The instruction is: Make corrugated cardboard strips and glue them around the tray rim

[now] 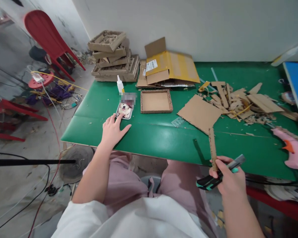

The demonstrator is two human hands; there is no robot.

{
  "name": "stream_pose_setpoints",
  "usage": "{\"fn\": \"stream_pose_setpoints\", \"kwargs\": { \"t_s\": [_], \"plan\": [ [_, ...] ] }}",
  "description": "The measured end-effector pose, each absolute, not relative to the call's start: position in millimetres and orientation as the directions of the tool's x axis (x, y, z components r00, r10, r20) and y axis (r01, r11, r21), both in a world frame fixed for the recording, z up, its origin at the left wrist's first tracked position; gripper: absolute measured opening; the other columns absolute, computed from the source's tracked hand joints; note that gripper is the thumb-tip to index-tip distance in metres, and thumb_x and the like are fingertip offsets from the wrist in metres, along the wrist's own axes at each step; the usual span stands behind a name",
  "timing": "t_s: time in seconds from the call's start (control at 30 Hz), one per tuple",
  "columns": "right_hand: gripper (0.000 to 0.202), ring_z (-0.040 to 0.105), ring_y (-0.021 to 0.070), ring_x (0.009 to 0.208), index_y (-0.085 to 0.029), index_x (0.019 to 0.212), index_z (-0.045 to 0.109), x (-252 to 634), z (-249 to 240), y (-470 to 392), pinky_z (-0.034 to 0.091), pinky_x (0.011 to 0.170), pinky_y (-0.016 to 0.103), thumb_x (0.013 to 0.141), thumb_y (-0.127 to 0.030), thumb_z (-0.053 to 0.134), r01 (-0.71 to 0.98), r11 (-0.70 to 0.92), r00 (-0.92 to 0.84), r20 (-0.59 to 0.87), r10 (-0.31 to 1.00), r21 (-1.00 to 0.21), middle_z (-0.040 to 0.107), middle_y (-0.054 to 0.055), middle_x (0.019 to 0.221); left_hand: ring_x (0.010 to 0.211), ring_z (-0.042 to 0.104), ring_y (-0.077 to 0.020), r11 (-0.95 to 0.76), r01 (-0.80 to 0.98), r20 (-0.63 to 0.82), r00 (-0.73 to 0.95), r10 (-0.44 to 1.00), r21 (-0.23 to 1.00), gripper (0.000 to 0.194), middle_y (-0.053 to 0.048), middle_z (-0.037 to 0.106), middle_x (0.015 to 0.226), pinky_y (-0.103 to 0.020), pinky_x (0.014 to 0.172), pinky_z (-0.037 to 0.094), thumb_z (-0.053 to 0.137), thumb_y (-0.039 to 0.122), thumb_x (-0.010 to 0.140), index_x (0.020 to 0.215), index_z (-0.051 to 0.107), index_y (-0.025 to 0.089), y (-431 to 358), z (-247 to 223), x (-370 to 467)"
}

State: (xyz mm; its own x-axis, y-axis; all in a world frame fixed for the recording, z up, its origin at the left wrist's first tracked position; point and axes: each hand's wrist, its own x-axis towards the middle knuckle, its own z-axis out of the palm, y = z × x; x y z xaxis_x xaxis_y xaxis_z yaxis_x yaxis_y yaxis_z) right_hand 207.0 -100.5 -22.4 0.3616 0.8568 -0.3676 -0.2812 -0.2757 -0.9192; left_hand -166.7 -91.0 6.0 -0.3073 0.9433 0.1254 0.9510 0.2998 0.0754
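My left hand point(113, 130) has its fingers spread, and a fingertip touches a phone point(124, 110) that shows a white dog picture. Part of the phone's upper end is blurred out. In my right hand point(229, 177) are two things: a green and black utility knife point(210, 182) and a narrow cardboard strip point(212, 147), pinched upright near the table's front edge. A shallow cardboard tray point(156, 110) lies to the right of the phone. Between the tray and the scraps rests a flat cardboard sheet point(200, 114), with a clear ruler point(178, 122) at its left corner.
Stacked cardboard trays point(114, 71) and a yellow-taped box point(182, 67) stand along the wall. A white glue bottle point(120, 85) is behind the phone. Cardboard scraps point(238, 99) are heaped at right, near a pink glue gun point(294, 148). Red chairs point(46, 33) and cables are at left.
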Motion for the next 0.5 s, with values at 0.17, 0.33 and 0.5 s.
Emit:
{"fn": "stream_pose_setpoints", "kwargs": {
  "t_s": [0.17, 0.33, 0.5],
  "plan": [
    [0.038, 0.042, 0.0087, 0.026, -0.016, 0.063, 0.060, 205.9, -24.1, -101.3, 0.033, 0.028, 0.022, 0.039, -0.031, 0.085, -0.250, -0.258, 0.387, -0.341, 0.857, -0.933, 0.060, -0.002, 0.047, 0.124, 0.044, -0.0344, 0.297, 0.954, 0.119, -0.299, 0.947, 0.040, 0.057, -0.018, 0.046, 0.137, -0.047, 0.098, 0.037, 0.046, 0.053, 0.086, 0.136, 0.045, 0.026, -90.0, 6.1, -166.7],
    [0.037, 0.042, 0.0078, 0.028, -0.016, 0.063, 0.060, 204.4, -24.4, -101.2, 0.033, 0.028, 0.021, 0.041, -0.032, 0.085, -0.221, -0.250, 0.391, -0.321, 0.862, -0.942, 0.058, -0.003, 0.046, 0.125, 0.043, -0.0344, 0.306, 0.949, 0.109, -0.312, 0.944, 0.073, 0.059, -0.017, 0.046, 0.137, -0.047, 0.098, 0.036, 0.047, 0.053, 0.085, 0.137, 0.044, 0.026, -89.6, 6.2, -167.9],
    [0.037, 0.042, 0.0075, 0.027, -0.016, 0.064, 0.060, 204.9, -24.2, -101.5, 0.034, 0.028, 0.022, 0.042, -0.032, 0.085, -0.223, -0.244, 0.385, -0.316, 0.867, -0.944, 0.060, -0.003, 0.049, 0.123, 0.045, -0.0318, 0.294, 0.940, 0.128, -0.318, 0.939, 0.175, 0.066, -0.014, 0.050, 0.135, -0.045, 0.100, 0.036, 0.048, 0.051, 0.084, 0.140, 0.037, 0.018, -88.2, 7.2, -172.0]
  ]
}}
